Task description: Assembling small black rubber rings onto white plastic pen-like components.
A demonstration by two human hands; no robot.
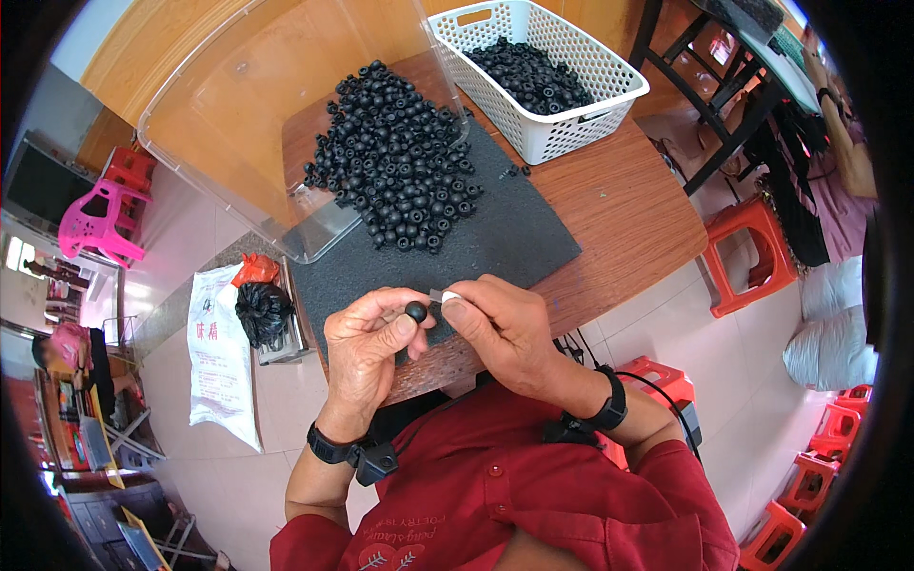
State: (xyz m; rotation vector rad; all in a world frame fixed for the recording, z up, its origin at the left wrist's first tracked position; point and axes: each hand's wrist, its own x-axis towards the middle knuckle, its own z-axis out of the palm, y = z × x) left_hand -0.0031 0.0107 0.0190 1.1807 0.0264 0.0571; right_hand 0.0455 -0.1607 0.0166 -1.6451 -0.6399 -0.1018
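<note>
Between its thumb and fingers, my left hand [362,347] grips a small round black ball [416,311]. My right hand [505,328] is closed, pinching a small thin blade with a white end [450,297]; its tip is close to the ball, and I cannot tell whether they touch. Both hands are above the near edge of a black mat [519,214] on a wooden table. Past them lies a heap of small black round pieces [400,162], many with a hole, spilling from a clear plastic tub [228,124] tipped on its side.
A white perforated basket [562,138] holding black pieces stands at the table's far right. Left of the table are a white sack [217,352] and a black plastic bag [262,312]. A red stool [738,257] stands to the right, near another person's arm [847,143].
</note>
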